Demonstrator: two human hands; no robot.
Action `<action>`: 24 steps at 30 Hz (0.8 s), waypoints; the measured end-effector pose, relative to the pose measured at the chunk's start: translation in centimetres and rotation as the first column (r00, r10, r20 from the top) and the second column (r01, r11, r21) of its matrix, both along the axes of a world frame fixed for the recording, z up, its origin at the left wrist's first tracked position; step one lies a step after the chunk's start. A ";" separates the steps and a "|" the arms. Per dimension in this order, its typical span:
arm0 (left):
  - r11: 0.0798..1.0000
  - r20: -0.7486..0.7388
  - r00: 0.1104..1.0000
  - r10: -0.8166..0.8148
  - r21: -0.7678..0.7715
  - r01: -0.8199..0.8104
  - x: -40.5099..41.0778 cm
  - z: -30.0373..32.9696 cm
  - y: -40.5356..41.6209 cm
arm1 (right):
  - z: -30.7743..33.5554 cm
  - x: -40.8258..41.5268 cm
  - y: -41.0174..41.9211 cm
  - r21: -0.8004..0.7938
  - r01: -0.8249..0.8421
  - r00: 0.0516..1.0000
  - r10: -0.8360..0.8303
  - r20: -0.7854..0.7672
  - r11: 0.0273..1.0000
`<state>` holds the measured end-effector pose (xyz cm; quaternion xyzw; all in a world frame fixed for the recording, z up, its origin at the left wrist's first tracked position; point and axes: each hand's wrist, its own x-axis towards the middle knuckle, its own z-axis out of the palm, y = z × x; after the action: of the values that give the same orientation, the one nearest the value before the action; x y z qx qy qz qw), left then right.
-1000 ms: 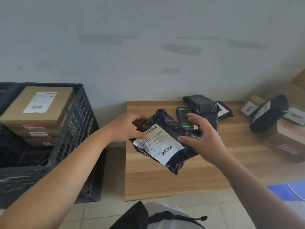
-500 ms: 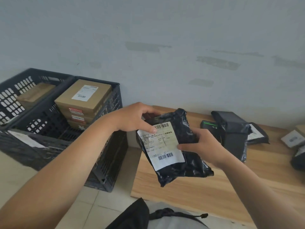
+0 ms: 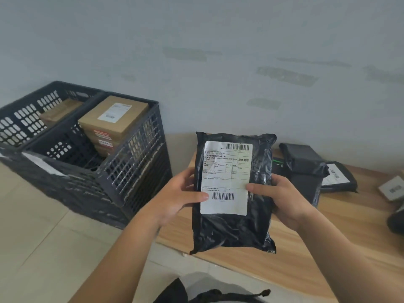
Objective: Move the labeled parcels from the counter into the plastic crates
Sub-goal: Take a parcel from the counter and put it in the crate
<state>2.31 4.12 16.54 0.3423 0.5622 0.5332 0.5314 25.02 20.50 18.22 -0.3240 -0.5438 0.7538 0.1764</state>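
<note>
Black bag parcel (image 3: pixel 234 228) held up in the middle, lifted off the wooden surface (image 3: pixel 328 248), white label (image 3: pixel 226 178) facing up toward the eyes; left hand (image 3: pixel 175 197) gripping the bag's 9 o'clock edge, thumb lying on the label; right hand (image 3: pixel 282 197) gripping the 3 o'clock edge, thumb tip on the label too; fingers of both hands curled behind the bag, holding it tight.

Step in hand, most likely: picked up, label being looked at, not yet carried over.

Two dark plastic crates on the floor at 10 o'clock; near crate (image 3: pixel 122 171) with a stack of brown boxes (image 3: pixel 113 119) at its back and open room at its front; far crate (image 3: pixel 24 119) with one more brown box (image 3: pixel 59 110) inside.

More parcels waiting on the surface at 3 o'clock: a black bag (image 3: pixel 303 158), another labeled bag (image 3: pixel 341 178), a small box (image 3: pixel 391 189) at the edge.

Next move, probably: swing the bag toward 10 o'clock, over the near crate's rim, lower into the open front part, then let go; soft bag, so likely to flop; better kept in both hands until low inside.
</note>
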 end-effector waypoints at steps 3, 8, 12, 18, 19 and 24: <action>0.996 -0.017 0.996 0.090 -0.026 -0.090 2.5 -1.2 -1.2 | -0.9 1.1 -0.1 -0.035 -0.055 0.998 0.054 -0.011 0.998; 0.962 -0.038 0.964 0.265 -0.061 -0.267 6.1 -2.3 -4.4 | -2.6 3.2 -0.7 -0.052 -0.140 0.989 0.137 -0.059 0.989; 0.924 -0.072 0.928 0.365 -0.093 -0.371 8.5 -2.4 -7.1 | -3.6 4.3 -1.4 -0.047 -0.222 0.974 0.220 -0.047 0.974; 0.855 -0.120 0.862 0.493 -0.118 -0.505 10.6 -2.2 -10.7 | -3.9 3.4 -3.4 -0.036 -0.321 0.944 0.317 -0.092 0.946; 0.849 -0.123 0.856 0.502 -0.120 -0.515 10.8 -2.1 -11.4 | -4.0 3.3 -3.9 -0.040 -0.329 0.941 0.324 -0.103 0.944; 0.824 -0.121 0.828 0.547 -0.097 -0.558 11.0 -1.4 -14.2 | -3.8 2.0 -6.2 -0.084 -0.275 0.949 0.257 -0.184 0.958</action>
<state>13.28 -10.11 15.11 0.1531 0.6931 0.6114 0.3498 27.03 14.34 14.46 -0.1906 -0.5236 0.8242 0.1013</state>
